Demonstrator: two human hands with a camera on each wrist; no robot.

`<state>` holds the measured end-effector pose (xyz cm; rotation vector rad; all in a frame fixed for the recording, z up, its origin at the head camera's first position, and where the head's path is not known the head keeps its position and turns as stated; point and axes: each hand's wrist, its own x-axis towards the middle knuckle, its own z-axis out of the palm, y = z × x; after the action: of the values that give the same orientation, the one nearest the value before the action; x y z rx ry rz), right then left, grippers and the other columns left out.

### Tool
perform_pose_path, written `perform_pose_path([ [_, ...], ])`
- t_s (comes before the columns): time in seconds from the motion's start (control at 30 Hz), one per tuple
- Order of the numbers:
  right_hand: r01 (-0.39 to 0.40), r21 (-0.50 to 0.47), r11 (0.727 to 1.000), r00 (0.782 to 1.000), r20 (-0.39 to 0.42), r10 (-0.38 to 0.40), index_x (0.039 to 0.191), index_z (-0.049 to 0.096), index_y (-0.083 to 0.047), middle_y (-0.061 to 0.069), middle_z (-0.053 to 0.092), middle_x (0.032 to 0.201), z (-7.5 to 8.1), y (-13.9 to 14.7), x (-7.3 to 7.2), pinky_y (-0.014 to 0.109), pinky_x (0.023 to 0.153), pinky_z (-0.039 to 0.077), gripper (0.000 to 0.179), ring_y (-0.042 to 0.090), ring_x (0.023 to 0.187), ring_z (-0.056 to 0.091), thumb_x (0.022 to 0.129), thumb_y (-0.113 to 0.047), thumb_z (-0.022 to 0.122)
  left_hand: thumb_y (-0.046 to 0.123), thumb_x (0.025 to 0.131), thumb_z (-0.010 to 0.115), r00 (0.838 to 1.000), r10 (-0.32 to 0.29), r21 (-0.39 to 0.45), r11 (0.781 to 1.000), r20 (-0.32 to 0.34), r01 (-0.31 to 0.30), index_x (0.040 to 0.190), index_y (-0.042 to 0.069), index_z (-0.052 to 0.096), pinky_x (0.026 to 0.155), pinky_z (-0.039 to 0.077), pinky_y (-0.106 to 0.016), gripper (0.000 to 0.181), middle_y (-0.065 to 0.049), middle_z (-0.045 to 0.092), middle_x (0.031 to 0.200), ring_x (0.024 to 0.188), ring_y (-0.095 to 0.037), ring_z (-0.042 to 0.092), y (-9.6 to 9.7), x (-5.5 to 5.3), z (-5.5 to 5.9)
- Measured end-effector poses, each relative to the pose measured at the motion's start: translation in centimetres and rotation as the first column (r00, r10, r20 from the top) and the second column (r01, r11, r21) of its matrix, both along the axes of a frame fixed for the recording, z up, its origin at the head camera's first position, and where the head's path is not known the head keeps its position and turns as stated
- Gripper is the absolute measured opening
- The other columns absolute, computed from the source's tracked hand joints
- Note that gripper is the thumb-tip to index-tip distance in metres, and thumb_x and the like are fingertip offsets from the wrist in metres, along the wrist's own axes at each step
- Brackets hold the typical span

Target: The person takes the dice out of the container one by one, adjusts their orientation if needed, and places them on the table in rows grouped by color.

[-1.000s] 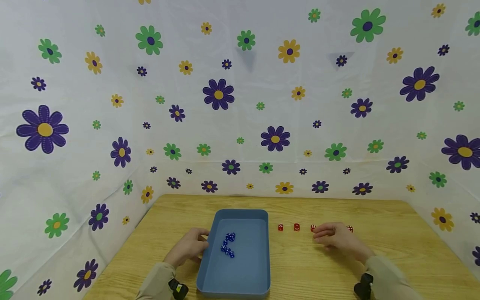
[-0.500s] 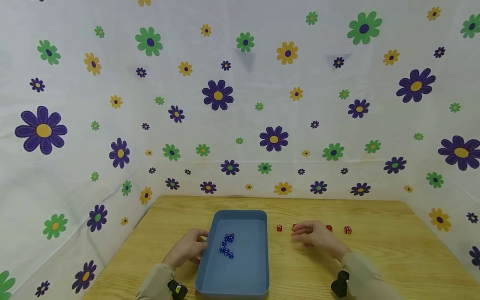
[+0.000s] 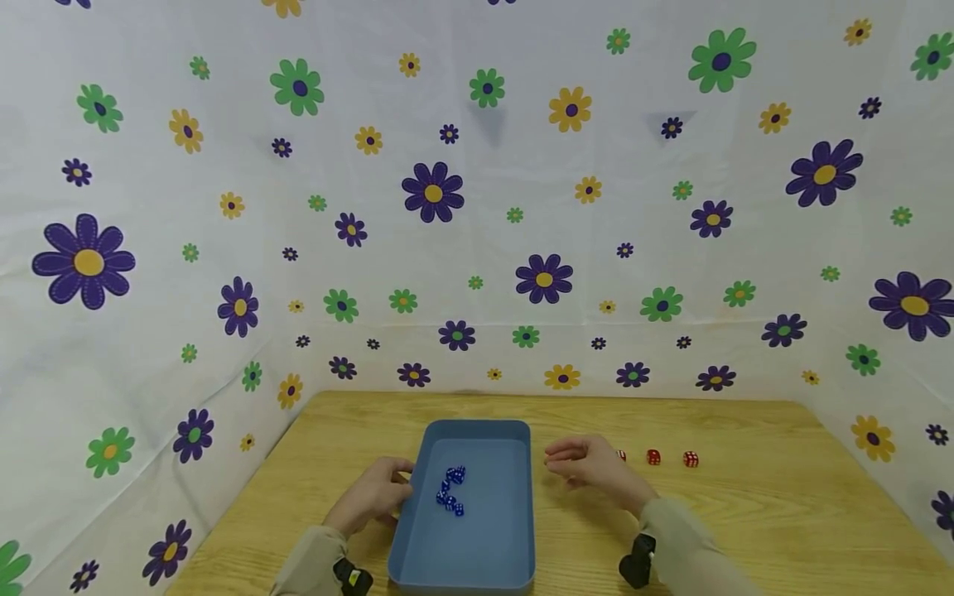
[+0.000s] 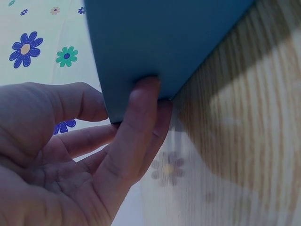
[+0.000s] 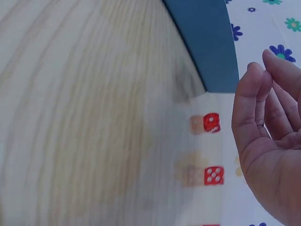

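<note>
A blue-grey tray (image 3: 477,555) stands on the table, with several blue dice (image 3: 450,490) grouped in its left half. My left hand (image 3: 375,495) holds the tray's left side. The left wrist view has its fingers (image 4: 146,101) bent against the outer wall near the rim. Just right of the tray hovers my right hand (image 3: 592,468), fingers loosely bent and fingertips close together, with nothing visible between them. Red dice (image 3: 653,457) lie in a row to its right; the row's left end is hidden behind the hand. Below that hand in the right wrist view is a red die (image 5: 214,175).
Underneath everything is a light wooden table (image 3: 753,497). White cloth (image 3: 477,248) printed with flowers closes off the back and both sides. Black cameras are strapped to both wrists.
My right hand has moved left along the row of red dice toward the tray, uncovering the right-hand dice and covering the left-hand ones. My left hand, the tray and the blue dice stay put.
</note>
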<state>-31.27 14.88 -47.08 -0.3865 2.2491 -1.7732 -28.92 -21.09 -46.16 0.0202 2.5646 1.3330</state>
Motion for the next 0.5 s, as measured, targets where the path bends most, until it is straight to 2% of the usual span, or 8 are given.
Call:
perform_pose_path([
  [0.1,0.007,-0.004,1.0,1.0,-0.001,-0.007,0.124,0.062,0.004,0.019,0.069,0.116,0.5,-1.0,-0.2,0.035,0.077,0.059,0.041,0.026,0.098,0.067,0.092,-0.02,0.069,-0.001,0.091,0.053,1.0,-0.003,-0.003,1.0,0.002,0.003,0.131,-0.006,0.054,0.058,0.06,-0.043,0.041,-0.019,0.064,0.104,0.079,-0.024,0.065,0.1,0.0,0.0],
  [0.2,0.007,-0.017,1.0,1.0,0.005,-0.007,0.125,0.062,0.004,0.018,0.07,0.116,1.0,-2.1,-0.4,0.036,0.079,0.059,0.041,0.024,0.098,0.067,0.092,-0.019,0.069,-0.001,0.091,0.053,1.0,-0.001,-0.008,1.0,0.001,0.001,0.131,-0.006,0.054,0.058,0.06,-0.044,0.041,-0.019,0.064,0.104,0.079,-0.024,0.065,0.1,0.1,0.1],
  [0.37,0.002,-0.059,0.998,1.0,0.003,-0.002,0.122,0.064,0.003,0.018,0.07,0.114,1.8,-4.4,-0.4,0.03,0.074,0.059,0.036,0.019,0.092,0.067,0.091,-0.016,0.069,0.0,0.091,0.052,1.0,0.004,-0.009,1.0,-0.002,-0.004,0.132,-0.006,0.054,0.057,0.06,-0.043,0.041,-0.019,0.064,0.105,0.079,-0.023,0.066,0.1,0.1,0.1],
  [0.5,-0.007,-0.078,0.997,1.0,-0.012,0.006,0.119,0.066,0.0,0.019,0.07,0.114,2.3,-6.1,-0.2,0.031,0.073,0.06,0.033,0.019,0.092,0.067,0.091,-0.016,0.07,0.001,0.092,0.052,1.0,0.001,-0.005,1.0,-0.002,-0.001,0.131,-0.005,0.054,0.057,0.06,-0.043,0.04,-0.019,0.064,0.105,0.078,-0.023,0.066,0.1,0.1,0.1],
])
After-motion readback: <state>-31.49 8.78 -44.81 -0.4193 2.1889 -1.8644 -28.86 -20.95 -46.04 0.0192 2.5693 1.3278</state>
